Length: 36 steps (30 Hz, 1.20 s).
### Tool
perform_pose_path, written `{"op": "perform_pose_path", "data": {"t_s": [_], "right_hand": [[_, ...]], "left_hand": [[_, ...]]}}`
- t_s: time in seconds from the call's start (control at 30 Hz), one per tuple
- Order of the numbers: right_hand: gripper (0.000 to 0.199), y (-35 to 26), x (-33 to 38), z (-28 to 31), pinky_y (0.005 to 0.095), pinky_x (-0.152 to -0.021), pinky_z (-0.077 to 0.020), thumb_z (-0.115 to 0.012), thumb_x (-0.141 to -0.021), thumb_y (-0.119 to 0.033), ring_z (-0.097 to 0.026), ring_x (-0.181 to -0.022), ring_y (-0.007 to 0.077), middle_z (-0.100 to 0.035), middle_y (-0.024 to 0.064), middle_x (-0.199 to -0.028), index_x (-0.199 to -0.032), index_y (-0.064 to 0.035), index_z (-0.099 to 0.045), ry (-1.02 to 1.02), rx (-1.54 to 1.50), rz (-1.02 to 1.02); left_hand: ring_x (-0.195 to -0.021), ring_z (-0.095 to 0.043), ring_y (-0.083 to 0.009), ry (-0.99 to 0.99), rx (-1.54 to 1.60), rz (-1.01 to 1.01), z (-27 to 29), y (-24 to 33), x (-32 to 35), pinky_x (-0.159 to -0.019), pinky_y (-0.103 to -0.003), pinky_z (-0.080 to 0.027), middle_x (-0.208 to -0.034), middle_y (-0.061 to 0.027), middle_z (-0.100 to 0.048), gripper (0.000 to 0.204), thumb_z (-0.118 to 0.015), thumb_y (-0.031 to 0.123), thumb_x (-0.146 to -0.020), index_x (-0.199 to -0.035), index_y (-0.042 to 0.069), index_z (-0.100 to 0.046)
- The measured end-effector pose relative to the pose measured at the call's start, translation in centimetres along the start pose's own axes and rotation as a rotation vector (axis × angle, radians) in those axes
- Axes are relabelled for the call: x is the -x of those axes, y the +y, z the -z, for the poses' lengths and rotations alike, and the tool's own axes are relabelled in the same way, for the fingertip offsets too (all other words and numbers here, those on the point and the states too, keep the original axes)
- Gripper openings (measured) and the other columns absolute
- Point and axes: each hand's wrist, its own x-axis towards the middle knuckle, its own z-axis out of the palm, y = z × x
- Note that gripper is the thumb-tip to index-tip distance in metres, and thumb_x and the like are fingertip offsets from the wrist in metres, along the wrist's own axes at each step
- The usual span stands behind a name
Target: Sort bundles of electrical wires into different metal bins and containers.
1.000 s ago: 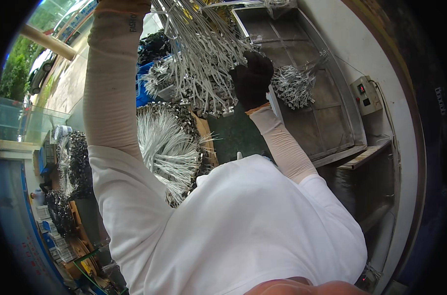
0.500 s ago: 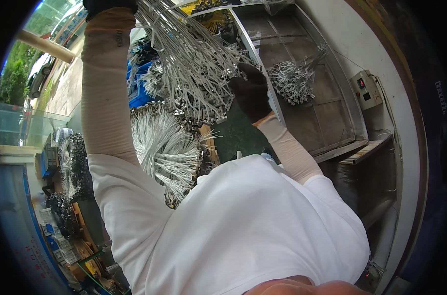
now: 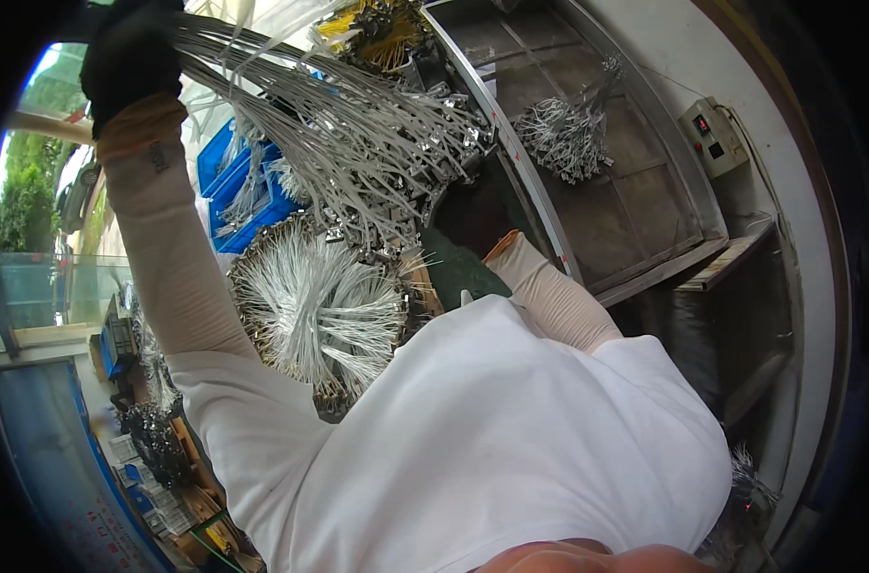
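Note:
My left hand (image 3: 133, 62), in a black glove, is raised at the upper left and closed around one end of a long bundle of grey cables (image 3: 300, 100). From that fist the cables spread toward the middle, where their ends carry small metallic connectors. A white tie strip crosses the bundle near the fist. Beside the connector ends is my right hand (image 3: 472, 215), in a dark glove. Its fingers merge with the dark background, so whether it grips or only touches the cables is unclear.
A metal-framed tray (image 3: 635, 229) at the right holds a smaller cable bunch (image 3: 568, 138). Below the held bundle lies a round pile of white cables (image 3: 310, 296). Blue bins (image 3: 248, 186) stand behind it. A control box (image 3: 713, 138) hangs on the right wall.
My left hand has moved left and slightly down, drawing the cable bundle into a more slanted line. My right hand has dropped a little, below the connector ends.

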Motion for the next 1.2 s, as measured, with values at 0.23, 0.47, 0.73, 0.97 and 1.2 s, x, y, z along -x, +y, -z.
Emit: {"op": "perform_pose_path", "data": {"t_s": [0.23,0.47,0.73,0.97,1.2], "right_hand": [[0.047,-0.5,0.0,-1.2,0.0445,-0.112,-0.0358,-0.042,-0.097,-0.042,-0.054,-0.122,0.0291,-0.059,0.0113,-0.132,-0.127,-0.0102,-0.057,-0.048,0.067,0.023],[0.049,-1.1,-0.6,0.1,0.0459,-0.112,-0.0359,-0.041,-0.098,-0.043,-0.054,-0.122,0.0296,-0.058,0.0126,-0.133,-0.131,-0.0094,-0.055,-0.092,0.101,0.064],[0.048,-3.2,0.8,3.4,0.0456,-0.11,-0.0392,-0.044,-0.098,-0.044,-0.053,-0.124,0.0294,-0.059,0.0128,-0.132,-0.132,-0.012,-0.055,0.209,0.185,0.004],[0.047,-3.1,0.6,2.3,0.0423,-0.106,-0.0435,-0.047,-0.099,-0.036,-0.053,-0.124,0.0249,-0.058,0.0098,-0.133,-0.138,-0.0119,-0.047,0.018,1.504,0.482],[0.053,-5.0,0.7,5.5,0.0406,-0.099,-0.0495,-0.063,-0.087,-0.033,-0.063,-0.109,0.0286,-0.064,0.0106,-0.123,-0.132,-0.0069,-0.053,0.22,2.117,0.77]], "left_hand": [[-0.112,-0.063,-0.0272,0.029,-0.038,0.065,1.5,0.2,-0.4,-0.098,-0.035,-0.05,-0.114,-0.0111,-0.068,0.031,-0.061,0.0,-0.074,-0.1,0.009,-0.073],[-0.113,-0.063,-0.0257,0.019,0.021,0.145,0.7,0.3,-0.4,-0.1,-0.034,-0.049,-0.116,-0.0111,-0.068,0.033,-0.058,-0.001,-0.077,-0.104,0.01,-0.072],[-0.099,-0.067,-0.0243,0.082,0.17,0.165,0.9,1.1,0.1,-0.091,-0.032,-0.053,-0.108,-0.0124,-0.07,0.036,-0.057,-0.001,-0.084,-0.12,-0.002,-0.061],[-0.098,-0.067,-0.0234,0.17,1.052,0.511,-0.3,1.0,1.3,-0.085,-0.031,-0.054,-0.11,-0.0184,-0.069,0.041,-0.054,0.008,-0.091,-0.129,-0.006,-0.052],[-0.108,-0.064,-0.0308,0.038,0.771,0.523,4.8,1.4,2.4,-0.1,-0.041,-0.049,-0.117,-0.0223,-0.065,0.049,-0.054,0.02,-0.095,-0.135,-0.009,-0.048]]}}
